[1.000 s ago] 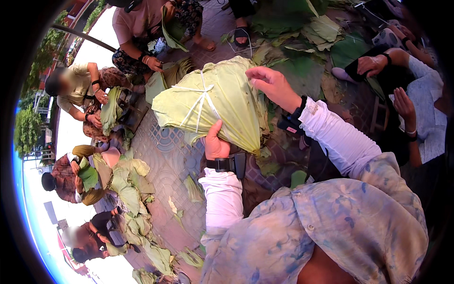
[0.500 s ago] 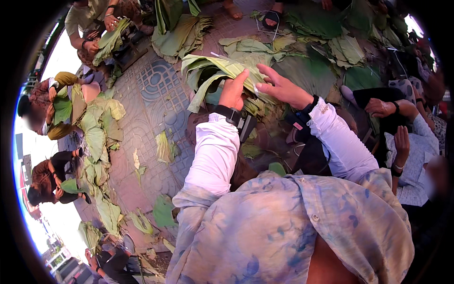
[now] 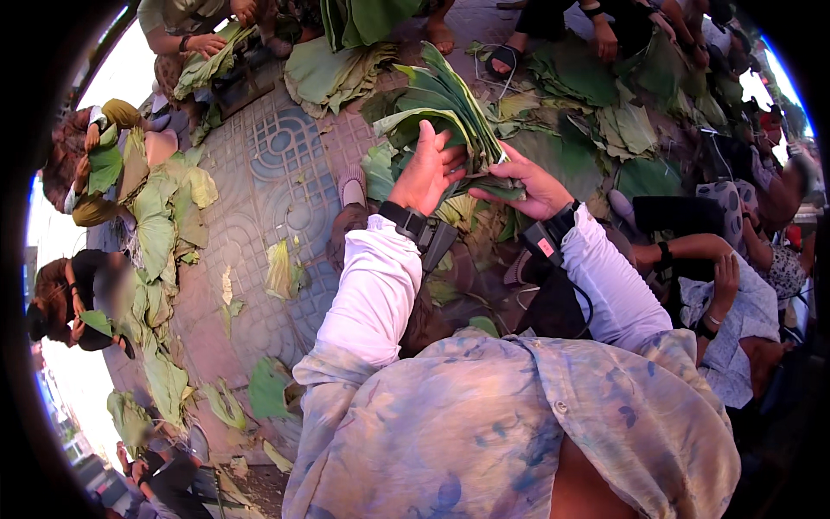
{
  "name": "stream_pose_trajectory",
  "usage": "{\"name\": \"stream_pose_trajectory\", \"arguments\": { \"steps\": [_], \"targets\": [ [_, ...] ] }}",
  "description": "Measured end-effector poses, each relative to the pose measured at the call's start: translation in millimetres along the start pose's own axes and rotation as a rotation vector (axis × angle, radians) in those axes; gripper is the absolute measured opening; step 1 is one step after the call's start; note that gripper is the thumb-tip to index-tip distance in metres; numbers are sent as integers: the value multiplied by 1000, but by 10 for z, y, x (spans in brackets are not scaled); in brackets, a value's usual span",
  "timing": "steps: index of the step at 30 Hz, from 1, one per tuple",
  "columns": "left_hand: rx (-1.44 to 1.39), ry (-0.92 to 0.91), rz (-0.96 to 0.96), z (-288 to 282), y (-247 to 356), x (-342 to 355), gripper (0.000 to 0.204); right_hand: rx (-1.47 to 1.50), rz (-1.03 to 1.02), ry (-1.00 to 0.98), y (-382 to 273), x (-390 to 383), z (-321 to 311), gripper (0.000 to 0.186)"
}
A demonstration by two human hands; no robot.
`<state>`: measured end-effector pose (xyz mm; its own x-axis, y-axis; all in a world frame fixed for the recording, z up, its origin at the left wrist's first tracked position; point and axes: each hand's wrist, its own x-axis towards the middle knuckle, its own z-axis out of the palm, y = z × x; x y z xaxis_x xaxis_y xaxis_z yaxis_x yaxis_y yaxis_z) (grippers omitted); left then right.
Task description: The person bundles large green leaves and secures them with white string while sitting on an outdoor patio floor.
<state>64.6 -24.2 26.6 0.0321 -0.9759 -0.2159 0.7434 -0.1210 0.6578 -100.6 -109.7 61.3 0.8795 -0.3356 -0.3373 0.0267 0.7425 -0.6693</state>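
Observation:
A folded stack of large green leaves, like lotus leaves (image 3: 450,99), stands fanned out in front of me, with darker green edges at the top and a paler fold at the near side. My right hand (image 3: 538,186) grips its lower right end between thumb and fingers. On the stack's left side, my left hand (image 3: 424,171) has its fingers apart and slightly curved, palm against or close to the leaves; whether it touches them I cannot tell. A small white bit shows near my right thumb.
Flat piles of leaves (image 3: 333,73) cover the paving ahead and to the right. A long row of leaves (image 3: 156,229) lies at left, and loose pale scraps (image 3: 279,270) dot the tiles (image 3: 285,164). Several people sit around, some handling leaves.
The leaf stack has turned from lying leftward to pointing up and away. My left hand has loosened from its grip and spread its fingers; my right hand has closed on the lower end.

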Motion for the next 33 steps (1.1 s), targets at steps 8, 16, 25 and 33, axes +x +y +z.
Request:
{"name": "stream_pose_trajectory", "arguments": {
  "steps": [8, 16, 25, 33],
  "targets": [
    [1396, 352, 674, 417, -560, 21, 72, 222, -18, 161, 50, -46, -42, 44],
    [824, 230, 472, 261, -376, 128, 63, 0, -148, 133, 47, -36, 10, 55],
    [-139, 316, 156, 73, -487, 165, 36, -1586, -418, 269, 402, 41, -80, 74],
    [-197, 366, -117, -411, -679, 318, 26, -1394, -389, 119, 295, -41, -233, 59]
  ]
}}
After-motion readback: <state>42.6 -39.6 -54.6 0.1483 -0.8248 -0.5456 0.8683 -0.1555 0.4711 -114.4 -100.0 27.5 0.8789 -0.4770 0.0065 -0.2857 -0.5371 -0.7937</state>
